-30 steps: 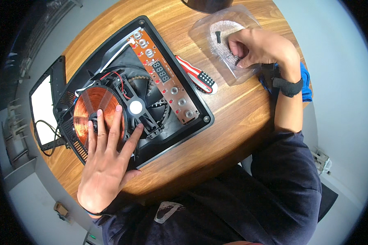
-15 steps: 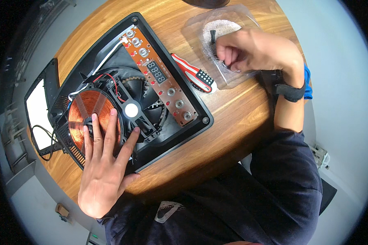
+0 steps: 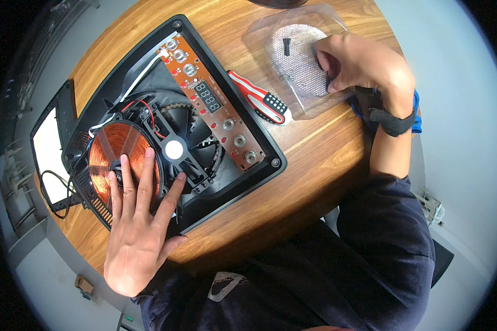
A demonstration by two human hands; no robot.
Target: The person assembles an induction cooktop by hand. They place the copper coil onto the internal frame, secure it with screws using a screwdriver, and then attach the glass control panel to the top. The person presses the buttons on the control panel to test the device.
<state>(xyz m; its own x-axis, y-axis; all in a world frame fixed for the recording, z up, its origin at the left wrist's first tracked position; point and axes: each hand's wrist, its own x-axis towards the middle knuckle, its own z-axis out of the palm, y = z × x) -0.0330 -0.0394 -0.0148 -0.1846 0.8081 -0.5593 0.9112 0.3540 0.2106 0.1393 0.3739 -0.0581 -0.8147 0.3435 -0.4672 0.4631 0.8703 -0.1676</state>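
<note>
My left hand (image 3: 135,237) lies flat with fingers spread over the round copper coil (image 3: 107,146). Its forefinger reaches onto the black bracket of a fan (image 3: 190,157) beside the coil. Both parts sit in the black housing of an induction cooker (image 3: 259,179). An orange circuit board (image 3: 226,126) with a digit display runs along the housing's right side. Over a clear plastic tray (image 3: 259,33), my right hand (image 3: 367,66) is bent, thumb and fingers apart, with nothing visible between them. A round silvery textured sheet (image 3: 301,41) and a small black peg (image 3: 286,46) lie there.
Between housing and tray lies a folding tool with a red, white and black star-patterned handle (image 3: 262,99). A dark-framed panel with a bright white face (image 3: 52,160) and a black cable (image 3: 66,193) is at the left. A dark round object (image 3: 279,3) stands at the table's far edge.
My right hand has moved right across the tray, its closed fingers parting and uncovering the peg and more of the sheet. My left hand stays on the coil; the housing appears slightly farther left.
</note>
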